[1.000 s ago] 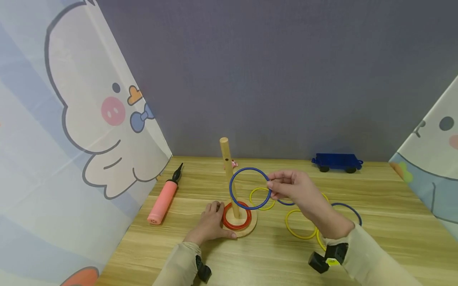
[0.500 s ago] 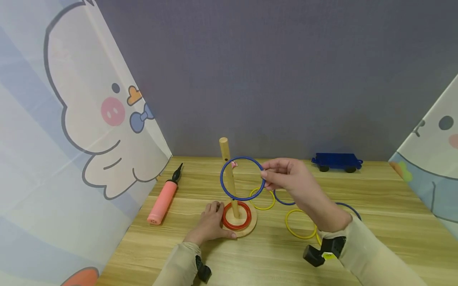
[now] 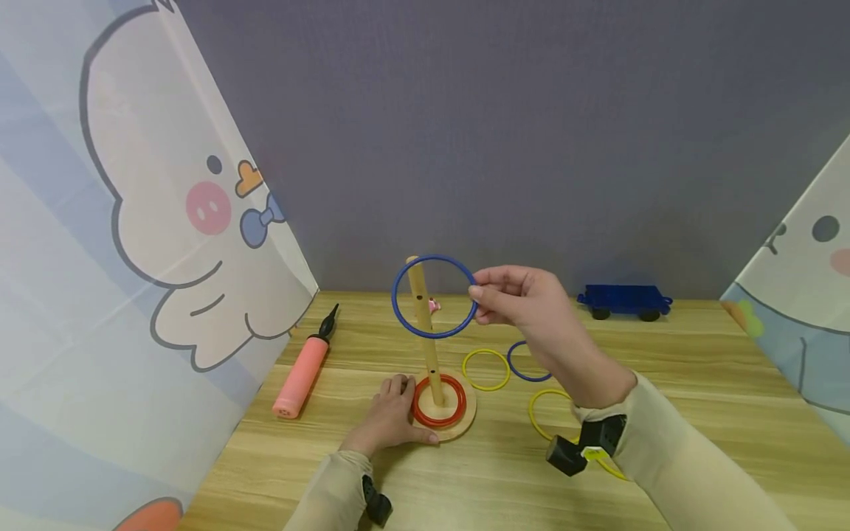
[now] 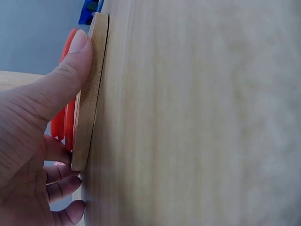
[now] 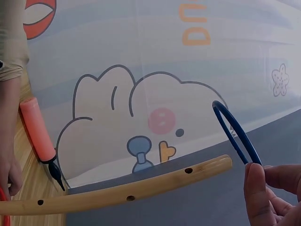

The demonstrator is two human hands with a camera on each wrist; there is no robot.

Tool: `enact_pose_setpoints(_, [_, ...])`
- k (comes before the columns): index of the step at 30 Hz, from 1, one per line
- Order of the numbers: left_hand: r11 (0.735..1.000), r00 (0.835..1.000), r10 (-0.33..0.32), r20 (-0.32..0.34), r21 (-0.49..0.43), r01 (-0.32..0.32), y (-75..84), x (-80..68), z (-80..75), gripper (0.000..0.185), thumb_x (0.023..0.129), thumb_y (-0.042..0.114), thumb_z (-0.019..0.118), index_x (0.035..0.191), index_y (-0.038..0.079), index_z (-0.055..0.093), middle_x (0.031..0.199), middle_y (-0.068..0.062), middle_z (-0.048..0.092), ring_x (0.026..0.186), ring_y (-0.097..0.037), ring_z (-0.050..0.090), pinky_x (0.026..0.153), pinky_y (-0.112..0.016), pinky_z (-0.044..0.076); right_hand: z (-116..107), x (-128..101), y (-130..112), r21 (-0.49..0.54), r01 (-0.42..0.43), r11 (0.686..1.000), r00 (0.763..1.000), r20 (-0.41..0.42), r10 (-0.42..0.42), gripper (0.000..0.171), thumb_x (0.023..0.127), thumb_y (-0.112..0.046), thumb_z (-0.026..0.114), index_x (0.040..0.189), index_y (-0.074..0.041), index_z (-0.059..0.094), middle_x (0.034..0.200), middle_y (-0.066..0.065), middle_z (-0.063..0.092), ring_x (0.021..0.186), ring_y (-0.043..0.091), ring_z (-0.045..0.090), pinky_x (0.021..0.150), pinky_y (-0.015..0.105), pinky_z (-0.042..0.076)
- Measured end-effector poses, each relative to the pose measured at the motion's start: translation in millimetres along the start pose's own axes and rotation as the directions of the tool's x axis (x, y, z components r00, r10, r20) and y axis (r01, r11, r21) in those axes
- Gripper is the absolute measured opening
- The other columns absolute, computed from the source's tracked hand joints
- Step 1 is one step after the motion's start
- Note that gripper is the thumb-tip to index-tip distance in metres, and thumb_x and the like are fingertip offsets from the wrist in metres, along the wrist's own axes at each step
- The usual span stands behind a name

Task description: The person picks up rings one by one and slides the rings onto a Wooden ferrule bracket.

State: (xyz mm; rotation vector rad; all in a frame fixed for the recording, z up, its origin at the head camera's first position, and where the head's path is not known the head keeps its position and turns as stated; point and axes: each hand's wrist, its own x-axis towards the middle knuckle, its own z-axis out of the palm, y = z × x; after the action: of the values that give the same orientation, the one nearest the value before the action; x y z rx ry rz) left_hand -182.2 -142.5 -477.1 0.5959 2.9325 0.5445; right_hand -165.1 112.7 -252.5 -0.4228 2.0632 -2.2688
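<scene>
My right hand (image 3: pixel 531 302) pinches a blue ring (image 3: pixel 435 257) between thumb and fingertips, holding it up at the height of the wooden post's (image 3: pixel 430 354) top. In the head view the ring overlaps the upper post; the right wrist view shows the ring (image 5: pixel 239 127) just beyond the post's tip (image 5: pixel 221 165), not around it. At the foot, two red rings (image 3: pixel 462 402) lie around the post on its round wooden base (image 3: pixel 471 413). My left hand (image 3: pixel 390 417) grips the base's left side, thumb at the near edge and fingers curled at the far edge.
Yellow rings (image 3: pixel 487 351) and another blue ring (image 3: pixel 510 361) lie flat right of the base, some partly behind my right arm. A pink hand pump (image 3: pixel 305 376) lies at left, a blue toy wagon (image 3: pixel 624 299) stands at back right, and a small pink object (image 3: pixel 434 305) sits behind the post.
My right hand has risen and moved left with the blue ring, from the post's lower half up to its top. The left hand has stayed on the base.
</scene>
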Motion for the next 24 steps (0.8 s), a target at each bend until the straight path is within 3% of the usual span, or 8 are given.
enact_pose_setpoints(14, [1.0, 1.0, 0.0, -0.006, -0.021, -0.001, -0.3, 0.6, 1.9, 0.12, 0.064, 0.065, 0.08, 0.148, -0.007, 0.033, 0.141, -0.022, 0.035, 0.131, -0.04, 0.029, 0.101, -0.058, 0.033, 9.3, 16.0, 8.2, 0.096, 0.019, 0.995, 0.999, -0.036, -0.016, 0.027, 0.092, -0.001, 0.065, 0.114, 0.012, 0.059, 0.083, 0.007, 0.069, 0.069, 0.013, 0.067, 0.069, 0.029, 0.056])
enact_pose_setpoints(24, [1.0, 1.0, -0.007, -0.005, -0.007, 0.007, -2.8, 3.2, 3.7, 0.121, 0.064, 0.068, 0.078, 0.148, -0.006, 0.033, 0.141, -0.022, 0.035, 0.131, -0.039, 0.029, 0.1, -0.059, 0.033, 8.3, 15.6, 27.8, 0.056, -0.075, 0.996, 0.996, -0.043, 0.077, 0.029, 0.093, -0.003, 0.065, 0.117, 0.012, 0.059, 0.086, 0.008, 0.067, 0.07, 0.014, 0.067, 0.072, 0.029, 0.056])
